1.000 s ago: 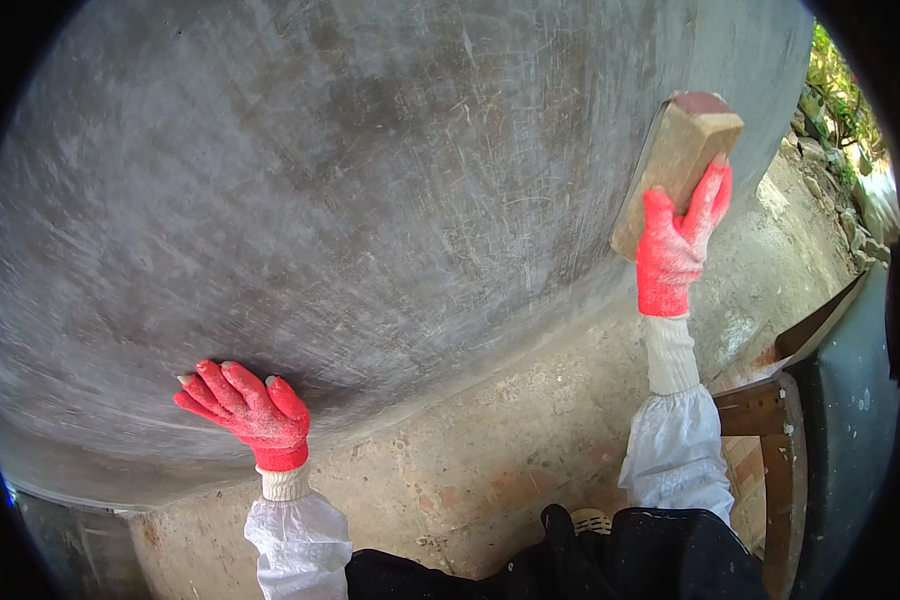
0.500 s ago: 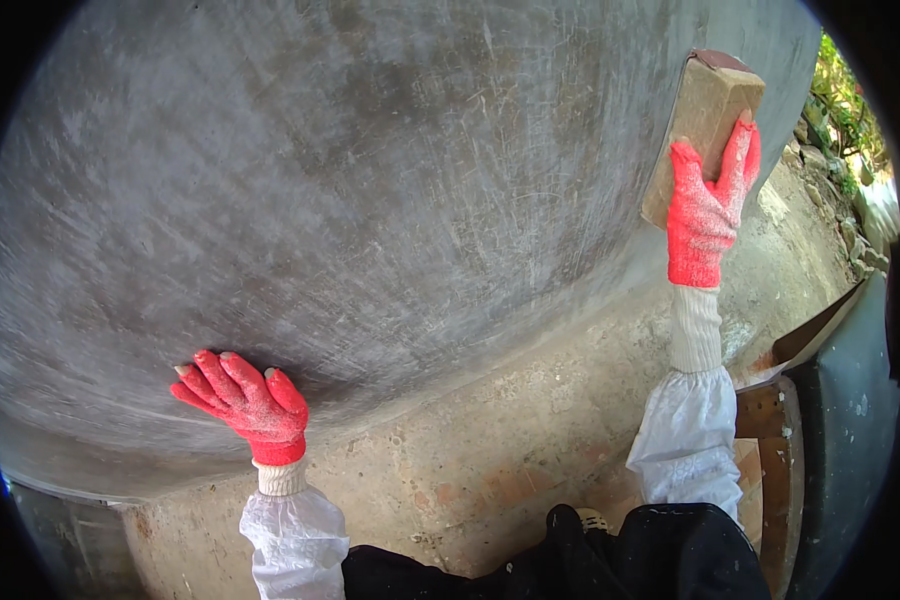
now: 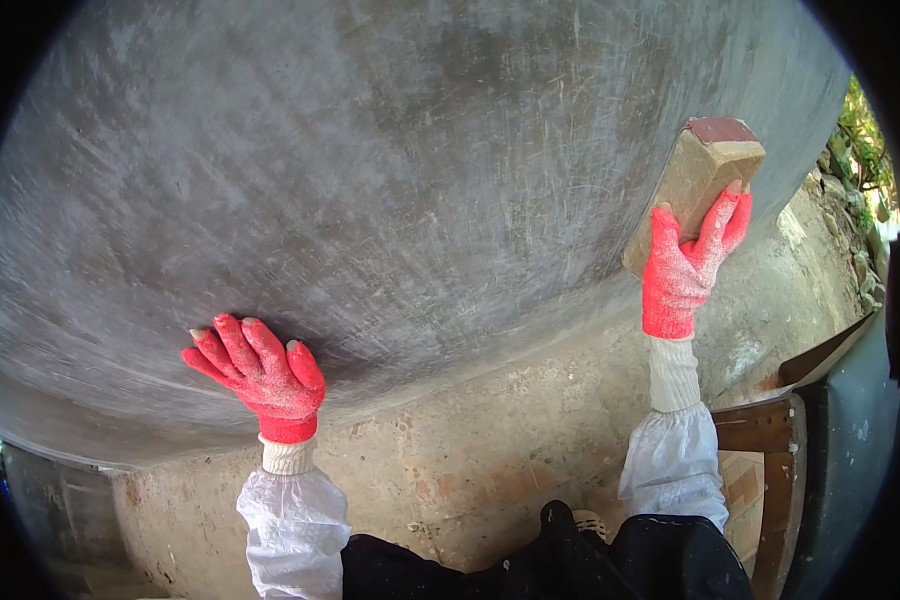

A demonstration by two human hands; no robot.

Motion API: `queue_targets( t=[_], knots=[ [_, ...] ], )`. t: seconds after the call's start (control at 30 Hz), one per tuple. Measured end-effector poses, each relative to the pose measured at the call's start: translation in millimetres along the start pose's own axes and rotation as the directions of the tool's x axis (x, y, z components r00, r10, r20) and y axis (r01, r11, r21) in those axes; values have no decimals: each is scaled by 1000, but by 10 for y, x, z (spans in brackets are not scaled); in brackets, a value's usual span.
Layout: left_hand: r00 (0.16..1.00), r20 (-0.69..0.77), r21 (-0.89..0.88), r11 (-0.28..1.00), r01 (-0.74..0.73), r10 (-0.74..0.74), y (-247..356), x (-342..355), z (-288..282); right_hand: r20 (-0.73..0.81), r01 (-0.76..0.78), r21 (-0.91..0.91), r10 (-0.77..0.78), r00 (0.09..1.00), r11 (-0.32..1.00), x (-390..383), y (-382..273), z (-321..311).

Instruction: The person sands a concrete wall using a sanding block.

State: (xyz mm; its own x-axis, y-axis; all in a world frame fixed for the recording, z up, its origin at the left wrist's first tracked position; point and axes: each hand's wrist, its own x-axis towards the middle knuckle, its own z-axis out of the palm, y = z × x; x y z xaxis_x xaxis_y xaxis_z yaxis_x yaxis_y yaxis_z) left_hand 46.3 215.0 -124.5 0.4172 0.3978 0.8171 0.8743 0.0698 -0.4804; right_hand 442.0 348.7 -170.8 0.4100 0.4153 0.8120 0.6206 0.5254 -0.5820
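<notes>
Nearest on my remote feed: dark clothing [image 3: 410,570] at bottom edge, concrete floor [image 3: 530,440] past it. L hand [image 3: 260,375], red glove, nothing in it, fingers spread wide, looks braced on lower part of curved grey surface [image 3: 370,200]. Farther up, R hand [image 3: 682,280] grips block [image 3: 698,180], thumb one side, fingers opp.; block slants against the surface nr its R edge, red-brown sheet [image 3: 722,130] on far end. I'd want block face flush w/ the curve, even press., wrist loose, L hand well clear. Greenery [image 3: 863,140] farthest, upper R.
</notes>
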Motion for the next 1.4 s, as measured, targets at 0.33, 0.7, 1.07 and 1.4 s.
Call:
queue_targets(
  t=[0.33, 0.7, 1.07, 1.4],
  knots=[
    [1000, -9, -33, 999, -9, 9, 41, 23, 23, 121, -9, -56, 16, 993, 998, -1169, 468, -87],
    [1000, -10, -37, 999, 6, -7, 39, 17, 20, 91, -29, 61, 23, 996, 998, -1793, 389, 51],
    [999, -17, -26, 999, 28, -29, -2, -53, 41, 72, 58, 66, -62, 995, 996, -660, -534, 137],
    [1000, -19, -21, 1000, 11, -11, 23, -5, 43, 283, -91, 158, 43, 958, 983, -1372, -380, 159]
  ],
)
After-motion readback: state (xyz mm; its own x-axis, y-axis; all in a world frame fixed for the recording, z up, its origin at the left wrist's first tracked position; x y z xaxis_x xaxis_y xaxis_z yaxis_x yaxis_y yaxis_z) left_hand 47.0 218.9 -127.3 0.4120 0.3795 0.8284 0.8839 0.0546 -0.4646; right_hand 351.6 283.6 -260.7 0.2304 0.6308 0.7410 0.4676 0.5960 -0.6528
